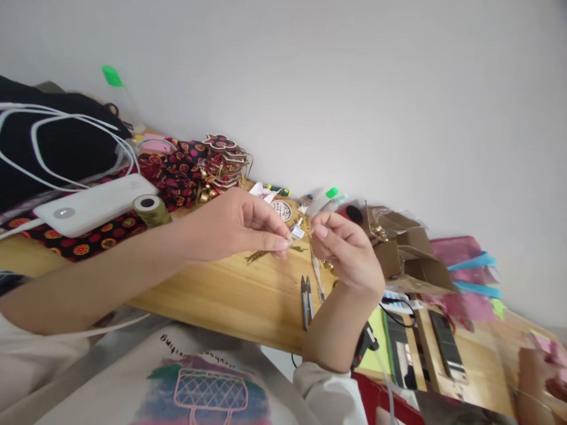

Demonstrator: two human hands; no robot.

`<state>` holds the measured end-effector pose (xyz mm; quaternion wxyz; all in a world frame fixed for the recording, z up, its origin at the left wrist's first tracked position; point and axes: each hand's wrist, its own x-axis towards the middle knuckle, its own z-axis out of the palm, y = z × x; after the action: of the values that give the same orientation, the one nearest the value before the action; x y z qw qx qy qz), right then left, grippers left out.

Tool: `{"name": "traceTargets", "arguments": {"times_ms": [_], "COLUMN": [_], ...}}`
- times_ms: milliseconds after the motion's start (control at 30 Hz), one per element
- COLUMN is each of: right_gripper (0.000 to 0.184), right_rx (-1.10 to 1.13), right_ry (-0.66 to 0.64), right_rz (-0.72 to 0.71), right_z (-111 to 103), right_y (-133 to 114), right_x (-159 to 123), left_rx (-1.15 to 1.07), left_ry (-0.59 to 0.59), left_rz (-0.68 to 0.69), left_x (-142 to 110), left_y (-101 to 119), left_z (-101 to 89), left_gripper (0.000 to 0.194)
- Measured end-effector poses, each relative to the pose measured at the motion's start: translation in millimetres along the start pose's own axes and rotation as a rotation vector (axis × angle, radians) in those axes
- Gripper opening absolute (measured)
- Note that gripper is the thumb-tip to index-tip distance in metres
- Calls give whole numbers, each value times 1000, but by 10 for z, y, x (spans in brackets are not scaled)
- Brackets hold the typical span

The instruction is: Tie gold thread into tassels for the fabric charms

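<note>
My left hand [248, 227] is closed, its thumb and fingertips pinched on what looks like a small olive-green thread tassel [257, 257]. The tassel's strands show below the fingers and a short bit sticks out to the right. My right hand [348, 251] is closed a little to the right, thumb against forefinger; what it pinches is too fine to make out. Below and between the hands, blue-handled thread snips [307, 302] lie on the wooden table [248, 301]. A round printed tag [282, 210] lies behind the hands.
Left are a spool of olive thread [151, 209], a white power bank [96, 205] with cables, and patterned cloth [175, 168] with charms and bells. Right are cardboard boxes [411, 254], a glue gun [365, 345] and a phone [447, 342]. Another person's hand [538, 372] is at far right.
</note>
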<state>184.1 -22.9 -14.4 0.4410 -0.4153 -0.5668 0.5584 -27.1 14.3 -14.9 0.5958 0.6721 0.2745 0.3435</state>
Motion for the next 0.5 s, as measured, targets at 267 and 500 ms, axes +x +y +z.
{"name": "traceTargets", "arguments": {"times_ms": [267,500], "right_gripper": [22,13], "right_rx": [-420,-610], "right_ry": [8,129], "right_rz": [21,-27], "right_z": [98,347], "right_y": [-339,-440], "right_x": [-85,-281], "left_rx": [344,502], "left_ry": [73,198], "left_rz": [17,95], "left_x": [-59,-106], "left_y": [56,32], "left_z": [-74,-6], "left_gripper": [7,11]}}
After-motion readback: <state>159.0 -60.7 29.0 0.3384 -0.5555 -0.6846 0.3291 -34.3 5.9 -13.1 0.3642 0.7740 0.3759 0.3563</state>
